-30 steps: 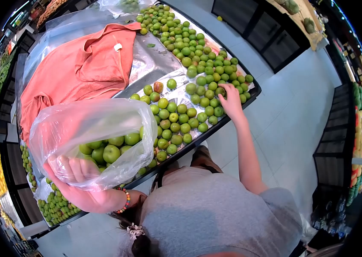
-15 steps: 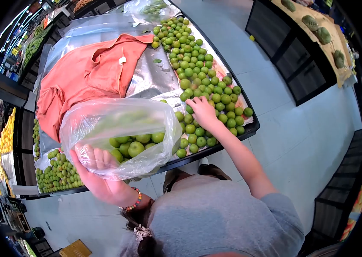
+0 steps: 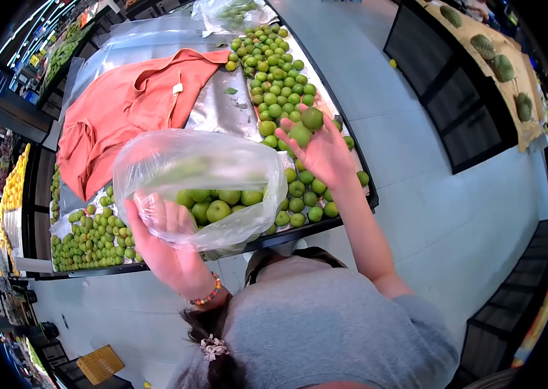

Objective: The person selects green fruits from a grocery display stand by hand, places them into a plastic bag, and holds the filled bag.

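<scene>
My left hand (image 3: 177,256) holds the rim of a clear plastic bag (image 3: 212,155), its fingers seen through the film. Several round green fruits, like plums or jujubes (image 3: 217,211), lie inside, and the bag's mouth gapes toward me. My right hand (image 3: 329,159) is turned palm up above the display, fingers partly spread, with two green fruits on it: a darker one (image 3: 312,118) and a paler one (image 3: 300,135). Below and beyond it, more of these fruits (image 3: 277,81) cover the right side of the display.
An orange-red garment (image 3: 128,107) lies on silver sheeting (image 3: 225,110) behind the bag. Smaller-looking green fruits (image 3: 96,240) fill the stand's left corner. Across the aisle at right, a dark-sided stand (image 3: 455,97) bears rough green fruits (image 3: 504,67). A yellow-brown box (image 3: 100,364) sits on the floor.
My right hand has risen from among the fruits and turned palm up, now carrying two of them. The bag in my left hand appears slightly further right in view.
</scene>
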`<control>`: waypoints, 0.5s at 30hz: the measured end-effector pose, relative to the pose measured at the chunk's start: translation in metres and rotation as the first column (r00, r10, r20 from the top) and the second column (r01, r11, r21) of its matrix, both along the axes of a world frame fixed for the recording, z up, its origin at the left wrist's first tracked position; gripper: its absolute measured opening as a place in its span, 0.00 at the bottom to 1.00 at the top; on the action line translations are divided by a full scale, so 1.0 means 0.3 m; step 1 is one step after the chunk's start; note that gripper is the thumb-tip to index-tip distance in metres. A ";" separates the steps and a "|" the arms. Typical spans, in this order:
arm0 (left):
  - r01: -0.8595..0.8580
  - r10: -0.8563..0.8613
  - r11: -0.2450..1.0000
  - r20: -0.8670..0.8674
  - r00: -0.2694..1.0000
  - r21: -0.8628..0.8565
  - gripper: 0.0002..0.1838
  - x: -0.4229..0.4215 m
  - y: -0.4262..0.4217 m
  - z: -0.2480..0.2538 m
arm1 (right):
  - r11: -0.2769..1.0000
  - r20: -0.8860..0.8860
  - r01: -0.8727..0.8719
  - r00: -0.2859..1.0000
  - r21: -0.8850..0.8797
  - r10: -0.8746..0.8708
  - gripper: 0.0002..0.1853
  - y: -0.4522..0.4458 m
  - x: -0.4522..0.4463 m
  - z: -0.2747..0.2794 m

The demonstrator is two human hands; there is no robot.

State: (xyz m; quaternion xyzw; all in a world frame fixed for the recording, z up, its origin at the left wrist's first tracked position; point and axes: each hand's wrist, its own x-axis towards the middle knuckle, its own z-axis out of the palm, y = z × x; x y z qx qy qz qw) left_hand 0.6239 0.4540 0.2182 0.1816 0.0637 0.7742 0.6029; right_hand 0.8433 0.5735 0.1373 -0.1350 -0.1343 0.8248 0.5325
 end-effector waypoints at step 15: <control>0.009 -0.010 1.000 -0.017 1.000 -0.028 0.17 0.064 0.099 -0.050 | 0.241 0.728 -0.789 0.338 0.565 -0.596 0.26 -0.044 -0.139 0.159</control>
